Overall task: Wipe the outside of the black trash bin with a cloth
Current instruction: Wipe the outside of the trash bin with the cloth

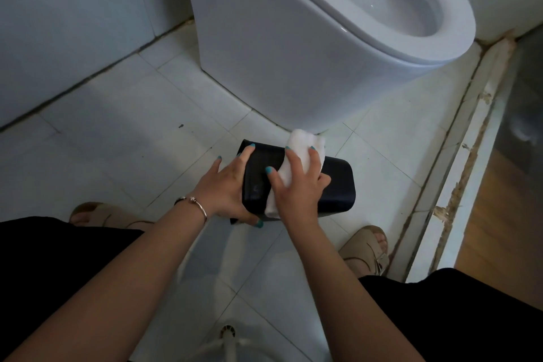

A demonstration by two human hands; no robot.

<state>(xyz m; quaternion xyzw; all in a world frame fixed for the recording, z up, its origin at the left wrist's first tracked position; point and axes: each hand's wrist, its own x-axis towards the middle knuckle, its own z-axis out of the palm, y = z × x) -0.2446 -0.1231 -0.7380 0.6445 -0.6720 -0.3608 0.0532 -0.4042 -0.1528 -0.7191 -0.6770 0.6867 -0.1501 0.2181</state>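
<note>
Wiping is underway: the right hand presses a crumpled white cloth onto the rectangular black plastic trash bin, the left hand gripping its end. Next, probably, the unwiped sides.

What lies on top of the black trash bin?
A white cloth drapes over the black plastic trash bin, pressed by the right hand; the left hand grips its end. The lid beneath them is hidden.
</note>
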